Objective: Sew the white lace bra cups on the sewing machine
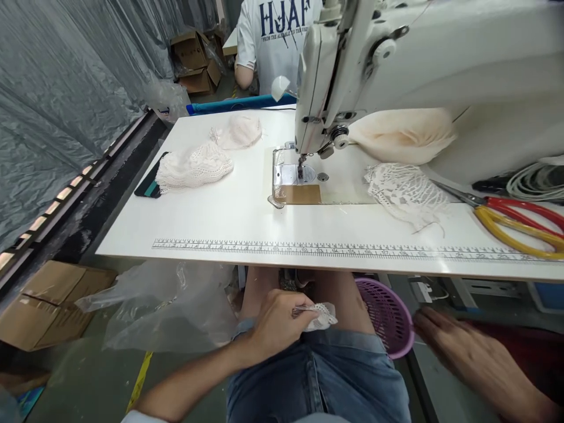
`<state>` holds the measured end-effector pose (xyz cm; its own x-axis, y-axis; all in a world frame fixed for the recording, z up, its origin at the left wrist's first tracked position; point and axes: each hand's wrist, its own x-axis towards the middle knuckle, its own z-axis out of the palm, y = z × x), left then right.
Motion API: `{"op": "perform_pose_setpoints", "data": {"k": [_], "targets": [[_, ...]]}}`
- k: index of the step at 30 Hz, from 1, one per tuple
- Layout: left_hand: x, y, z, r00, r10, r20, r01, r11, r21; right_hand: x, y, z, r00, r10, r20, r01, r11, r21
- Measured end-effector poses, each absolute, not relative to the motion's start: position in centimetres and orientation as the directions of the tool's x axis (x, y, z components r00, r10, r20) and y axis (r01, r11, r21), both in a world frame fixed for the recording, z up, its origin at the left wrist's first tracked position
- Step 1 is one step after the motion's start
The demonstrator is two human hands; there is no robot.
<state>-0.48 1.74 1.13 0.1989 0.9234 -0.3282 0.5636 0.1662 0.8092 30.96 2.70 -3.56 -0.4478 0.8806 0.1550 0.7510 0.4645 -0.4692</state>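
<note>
Above my lap, my left hand [286, 320] pinches a small, bunched piece of white lace [324, 317] between thumb and fingers. Off to the right, my right hand [462, 352] is low beside a purple plastic basket [388, 317], its fingers stretched toward the rim; nothing shows in it, and I cannot tell if it touches the basket. Ahead is a white sewing machine [326, 94], its presser foot [301, 170] over the needle plate. More white lace [408, 191] lies right of the needle plate, and a lace piece [194, 167] rests on the left of the table.
Red-and-yellow-handled scissors [520, 220] lie at the table's right. A printed ruler [308, 249] runs along the front edge of the white table [211, 220]. Cream fabric [405, 135] sits under the machine arm. Cardboard boxes [48, 305] and clear plastic [171, 305] are at left. Another person [279, 44] sits opposite.
</note>
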Motion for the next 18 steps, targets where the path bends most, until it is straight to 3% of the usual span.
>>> {"op": "perform_pose_setpoints", "data": {"k": [1,3,4,7,9,13,18], "targets": [[-0.2,1.7,1.2,0.21,0.94,-0.269,0.591,0.097,0.801,29.7,2.3,-2.7,-0.422,0.903,0.079,0.761,0.401,-0.51],[0.2,1.5,1.1,0.246,0.961,-0.123,0.629,-0.062,0.775,25.9,1.7,-0.7,-0.523,0.83,-0.196,0.666,0.253,-0.702],[0.4,1.3,1.0,0.256,0.966,-0.039,0.655,-0.143,0.742,23.9,1.6,0.2,-0.566,0.782,-0.262,0.605,0.178,-0.776],[0.9,0.8,0.5,0.263,0.948,0.177,0.747,-0.317,0.585,18.8,1.8,1.3,-0.616,0.748,-0.246,0.369,-0.002,-0.929],[1.0,0.5,0.1,0.275,0.93,0.243,0.773,-0.364,0.519,16.9,2.1,1.1,-0.591,0.778,-0.215,0.245,-0.081,-0.966],[1.0,-0.1,0.0,0.342,0.921,0.185,0.685,-0.379,0.622,15.9,2.8,0.0,-0.492,0.846,-0.205,0.128,-0.162,-0.978],[-0.3,-0.4,1.4,0.396,0.916,-0.067,0.508,-0.157,0.847,17.4,3.6,-1.4,-0.568,0.784,-0.251,0.207,-0.159,-0.965]]}}
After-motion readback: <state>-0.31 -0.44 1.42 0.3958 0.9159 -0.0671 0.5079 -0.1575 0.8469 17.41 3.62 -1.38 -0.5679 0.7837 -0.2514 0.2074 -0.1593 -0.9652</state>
